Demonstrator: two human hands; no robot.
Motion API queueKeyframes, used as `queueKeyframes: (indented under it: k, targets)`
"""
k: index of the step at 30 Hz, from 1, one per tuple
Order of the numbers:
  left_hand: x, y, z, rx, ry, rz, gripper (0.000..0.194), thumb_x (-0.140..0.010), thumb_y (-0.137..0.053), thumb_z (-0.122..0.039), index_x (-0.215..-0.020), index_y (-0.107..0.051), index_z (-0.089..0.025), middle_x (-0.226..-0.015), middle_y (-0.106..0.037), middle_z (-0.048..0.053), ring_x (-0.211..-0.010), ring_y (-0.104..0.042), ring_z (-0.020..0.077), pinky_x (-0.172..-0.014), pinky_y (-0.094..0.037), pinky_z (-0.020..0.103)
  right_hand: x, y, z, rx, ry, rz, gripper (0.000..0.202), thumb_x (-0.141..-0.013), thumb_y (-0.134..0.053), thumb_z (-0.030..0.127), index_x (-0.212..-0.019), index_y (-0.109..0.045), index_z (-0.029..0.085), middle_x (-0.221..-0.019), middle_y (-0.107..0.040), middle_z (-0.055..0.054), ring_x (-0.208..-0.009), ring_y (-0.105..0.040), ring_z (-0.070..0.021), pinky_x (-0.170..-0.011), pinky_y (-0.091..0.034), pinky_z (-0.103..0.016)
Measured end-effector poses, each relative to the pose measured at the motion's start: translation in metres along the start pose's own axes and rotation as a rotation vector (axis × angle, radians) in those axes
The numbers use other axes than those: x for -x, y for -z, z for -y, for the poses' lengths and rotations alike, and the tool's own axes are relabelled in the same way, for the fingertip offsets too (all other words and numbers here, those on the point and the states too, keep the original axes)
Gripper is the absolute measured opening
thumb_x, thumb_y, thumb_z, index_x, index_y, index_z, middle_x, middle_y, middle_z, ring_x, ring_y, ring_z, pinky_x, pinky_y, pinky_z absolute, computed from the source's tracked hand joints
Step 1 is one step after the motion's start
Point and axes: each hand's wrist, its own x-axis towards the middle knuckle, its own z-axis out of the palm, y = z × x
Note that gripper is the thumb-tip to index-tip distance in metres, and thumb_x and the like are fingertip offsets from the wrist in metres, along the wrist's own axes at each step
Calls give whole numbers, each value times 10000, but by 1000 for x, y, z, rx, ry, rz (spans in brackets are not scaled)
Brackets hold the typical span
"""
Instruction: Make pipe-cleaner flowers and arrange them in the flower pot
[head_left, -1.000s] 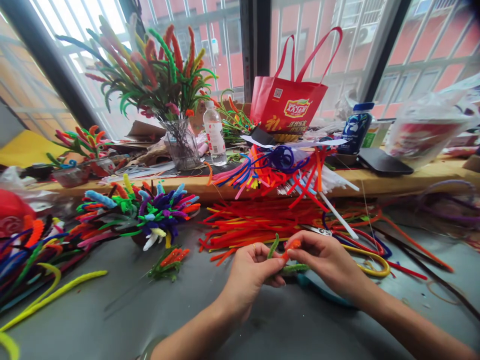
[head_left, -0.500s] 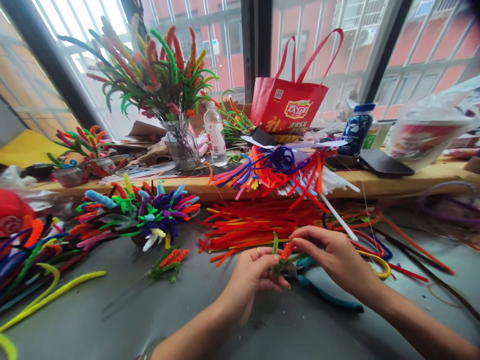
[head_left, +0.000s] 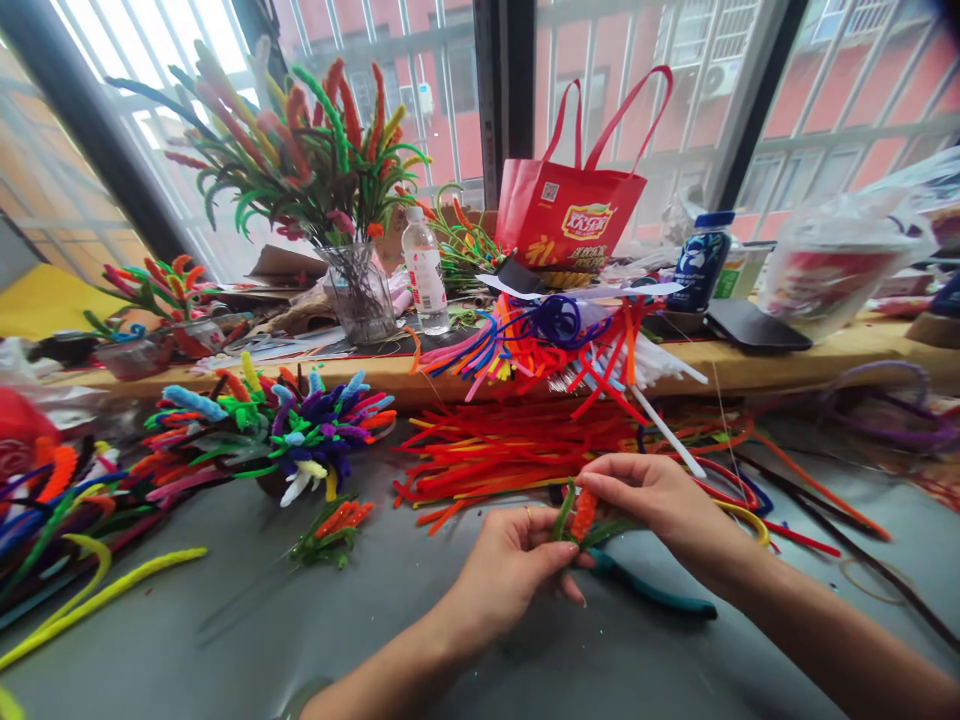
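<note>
My feed shows me daylight through barred windows [head_left: 630, 70] with dark frames [head_left: 506, 90], a pinkish building [head_left: 862, 95] outside, and a wooden ledge [head_left: 855, 352] behind the grey desk [head_left: 247, 655].

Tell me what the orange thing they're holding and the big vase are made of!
The orange thing looks like soft, matte fibre; its edges are fuzzy. The big vase seems glass or hard plastic, clear and shiny: stems show through.
</note>
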Motion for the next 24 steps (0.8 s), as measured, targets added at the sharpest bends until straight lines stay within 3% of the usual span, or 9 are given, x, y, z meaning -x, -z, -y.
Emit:
queueKeyframes:
  k: [3,9,15,20,24]
  targets:
    - [0,1,0,43,-3,18,296,-678,-667,-325,-889,-651,-117,-779,-676,54,-491,-570,83,-501,-360,193,-2,0,1,-14,-4,-27,252,-744,-652,409,-723,-668,158,-670,-693,-27,-604,-628,-143,-582,-484,-247]
    - [2,2,1,154,82,78,279,-693,-634,-290,-916,-636,-122,-890,-693,91,-511,-597,87,-515,-413,196,-5,7,1,47,78,-223,280,-704,-688,445,-751,-678,170,-671,-689,-19,-610,-620,-150,-603,-483,-251]
    - [-1,1,5,149,10,15,330,-723,-631,-365,-940,-615,-117,-804,-697,70,-430,-540,66,-459,-374,189,-6,6,-4,-217,16,-218,445,-756,-558,588,-818,-669,161,-742,-703,-80,-668,-660,-194,-587,-523,-285]
    - [-2,0,5,122,-8,-31,316,-710,-642,-378,-877,-638,-109,-759,-692,65,-399,-489,55,-447,-351,195,-1,0,-2,15,73,-122,303,-758,-627,463,-770,-682,165,-740,-692,-38,-661,-633,-158,-571,-491,-238]
    - [-1,0,5,64,-8,-57,322,-699,-643,-400,-816,-668,-101,-724,-678,59,-428,-493,63,-470,-356,200,1,-2,0,77,90,-132,293,-769,-616,440,-710,-658,156,-688,-671,-23,-651,-624,-155,-572,-478,-243]
